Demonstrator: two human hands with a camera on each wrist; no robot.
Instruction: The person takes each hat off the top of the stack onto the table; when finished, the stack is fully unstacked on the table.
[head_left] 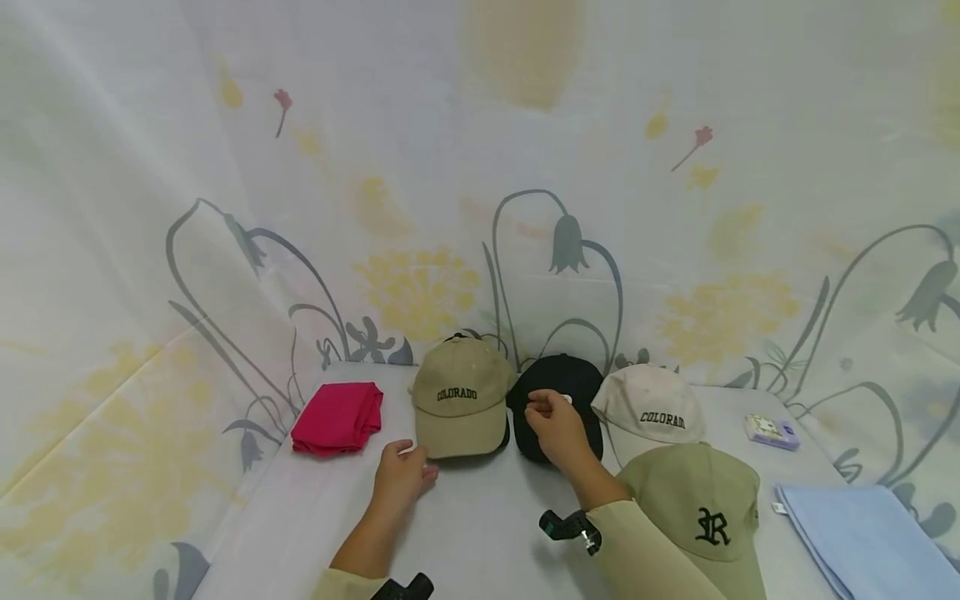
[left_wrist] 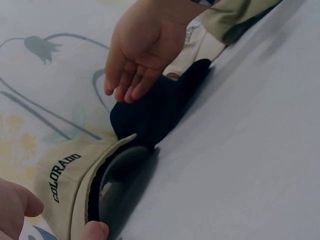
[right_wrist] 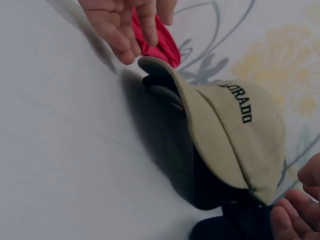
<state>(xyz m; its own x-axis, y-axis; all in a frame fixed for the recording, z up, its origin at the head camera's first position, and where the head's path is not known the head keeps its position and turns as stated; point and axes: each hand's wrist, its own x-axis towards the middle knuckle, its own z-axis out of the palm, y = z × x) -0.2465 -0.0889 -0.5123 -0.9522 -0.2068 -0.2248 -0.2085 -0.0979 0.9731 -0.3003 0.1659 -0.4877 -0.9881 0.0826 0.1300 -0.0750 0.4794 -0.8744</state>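
A khaki cap [head_left: 459,400] lettered COLORADO stands on the table, its brim toward me. A dark brim [right_wrist: 200,192] shows beneath it in the right wrist view. My left hand [head_left: 402,475] is beside the left end of the khaki brim, thumb and fingers spread, nothing held. Right of that cap is a black cap [head_left: 525,383], which the khaki one overlaps. My right hand [head_left: 561,429] hovers in front of the black cap with loosely bent fingers. In the left wrist view the right hand [left_wrist: 147,47] hangs over the dark cap [left_wrist: 150,112], holding nothing.
A white COLORADO cap [head_left: 648,400] and an olive cap [head_left: 693,492] with an R stand to the right. A folded red cloth [head_left: 337,419] lies left. A small purple packet [head_left: 772,432] and a folded blue cloth [head_left: 862,533] are far right. A patterned curtain [head_left: 480,150] hangs behind.
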